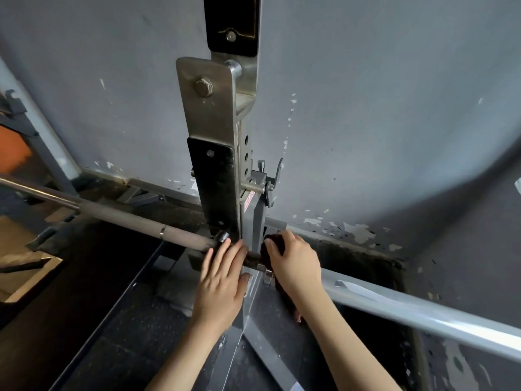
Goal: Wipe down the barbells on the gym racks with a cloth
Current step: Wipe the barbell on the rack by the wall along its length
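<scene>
Though tight beside upright (214, 122), cloth (266, 258) on barbell (127, 218).

A grey-blue wall (380, 80) fills the back, matte and scuffed. Pale chips (358, 231) of missing paint cluster low on the right, with smaller flecks higher up. A grey metal strip (152, 185) runs along its foot. Below lies a black speckled floor (141, 320). An orange patch (12, 149) shows at the far left edge. The light is soft — brighter on the wall's right side.
</scene>
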Action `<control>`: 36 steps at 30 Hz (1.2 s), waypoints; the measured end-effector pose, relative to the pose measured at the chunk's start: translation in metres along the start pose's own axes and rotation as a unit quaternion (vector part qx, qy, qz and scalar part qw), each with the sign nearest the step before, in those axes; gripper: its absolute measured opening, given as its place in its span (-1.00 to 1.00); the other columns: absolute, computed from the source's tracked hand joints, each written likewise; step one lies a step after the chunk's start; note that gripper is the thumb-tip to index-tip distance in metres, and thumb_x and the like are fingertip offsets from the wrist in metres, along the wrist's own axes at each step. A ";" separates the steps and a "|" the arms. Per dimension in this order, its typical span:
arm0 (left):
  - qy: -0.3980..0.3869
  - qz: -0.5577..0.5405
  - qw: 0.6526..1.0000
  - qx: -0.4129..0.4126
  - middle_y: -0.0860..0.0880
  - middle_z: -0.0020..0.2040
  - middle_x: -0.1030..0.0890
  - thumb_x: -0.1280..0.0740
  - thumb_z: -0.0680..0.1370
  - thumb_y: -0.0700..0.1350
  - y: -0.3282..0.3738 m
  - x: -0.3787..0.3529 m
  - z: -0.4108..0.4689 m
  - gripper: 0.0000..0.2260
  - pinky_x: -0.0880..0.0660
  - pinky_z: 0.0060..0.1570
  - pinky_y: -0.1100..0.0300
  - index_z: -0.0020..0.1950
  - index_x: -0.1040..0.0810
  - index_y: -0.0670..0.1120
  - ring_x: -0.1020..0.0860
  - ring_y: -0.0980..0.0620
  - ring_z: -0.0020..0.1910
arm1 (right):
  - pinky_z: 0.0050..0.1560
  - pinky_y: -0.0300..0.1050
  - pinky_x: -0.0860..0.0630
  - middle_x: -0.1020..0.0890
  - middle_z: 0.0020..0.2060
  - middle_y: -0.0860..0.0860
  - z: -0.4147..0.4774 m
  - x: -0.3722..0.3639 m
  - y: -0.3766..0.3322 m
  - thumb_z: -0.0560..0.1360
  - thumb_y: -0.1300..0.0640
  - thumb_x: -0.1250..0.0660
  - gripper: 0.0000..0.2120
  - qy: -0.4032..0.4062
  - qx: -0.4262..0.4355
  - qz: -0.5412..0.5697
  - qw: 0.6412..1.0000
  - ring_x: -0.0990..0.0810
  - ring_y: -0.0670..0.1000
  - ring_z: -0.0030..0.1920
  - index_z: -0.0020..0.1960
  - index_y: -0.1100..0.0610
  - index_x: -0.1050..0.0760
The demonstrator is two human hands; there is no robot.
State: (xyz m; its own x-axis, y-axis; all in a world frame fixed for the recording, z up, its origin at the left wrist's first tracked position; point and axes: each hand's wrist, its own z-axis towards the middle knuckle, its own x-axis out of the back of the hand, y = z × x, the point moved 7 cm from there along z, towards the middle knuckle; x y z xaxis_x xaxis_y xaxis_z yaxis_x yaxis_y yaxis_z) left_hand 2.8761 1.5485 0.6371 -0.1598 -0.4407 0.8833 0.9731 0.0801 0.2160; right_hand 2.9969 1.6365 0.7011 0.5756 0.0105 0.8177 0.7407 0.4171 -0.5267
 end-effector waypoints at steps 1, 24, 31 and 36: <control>0.007 0.002 1.000 0.000 -0.03 0.46 -0.37 -0.09 0.59 -0.02 0.000 0.000 0.000 -0.56 -0.04 0.49 -0.03 0.45 -0.36 -0.11 -0.21 -0.03 0.51 | -0.14 -0.13 -0.42 -0.61 -0.01 0.05 0.004 -0.005 0.001 0.57 -0.04 -0.25 -0.74 -0.023 0.004 0.001 1.000 -0.58 0.10 -0.04 0.10 0.13 -0.53; -0.026 0.007 0.999 0.028 0.04 0.30 -0.55 -0.05 0.60 0.06 0.011 0.001 0.025 -0.58 -0.07 0.46 -0.05 0.34 -0.52 -0.04 -0.41 -0.05 0.39 | 0.32 -0.04 -0.41 -0.57 0.24 0.09 -0.052 0.001 0.012 0.46 0.18 -0.44 -0.66 0.056 0.155 0.035 0.986 -0.50 0.11 0.30 0.22 0.19 -0.54; -0.008 -0.035 0.999 0.029 0.09 0.27 -0.56 -0.05 0.61 0.04 0.011 0.005 0.023 -0.60 -0.03 0.48 0.01 0.32 -0.53 -0.01 -0.42 0.02 0.37 | 0.41 -0.02 -0.26 -0.53 0.28 0.17 -0.066 -0.001 0.018 0.50 0.09 -0.30 -0.61 0.086 0.152 -0.007 0.985 -0.44 0.16 0.32 0.28 0.22 -0.51; -0.003 -0.032 0.999 0.019 0.07 0.29 -0.55 -0.06 0.61 0.02 0.010 0.007 0.021 -0.60 -0.06 0.46 0.00 0.33 -0.53 -0.03 -0.42 0.02 0.37 | 0.40 -0.03 -0.29 -0.54 0.27 0.19 -0.058 -0.007 0.007 0.50 0.11 -0.34 -0.62 0.063 0.182 -0.022 0.981 -0.46 0.18 0.32 0.27 0.23 -0.52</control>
State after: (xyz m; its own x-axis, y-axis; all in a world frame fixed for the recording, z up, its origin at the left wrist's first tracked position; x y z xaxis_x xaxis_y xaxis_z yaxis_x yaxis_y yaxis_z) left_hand 2.8814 1.5652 0.6545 -0.2219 -0.4413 0.8695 0.9540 0.0863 0.2873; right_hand 3.0177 1.5868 0.6780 0.6013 -0.1183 0.7902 0.6061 0.7119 -0.3546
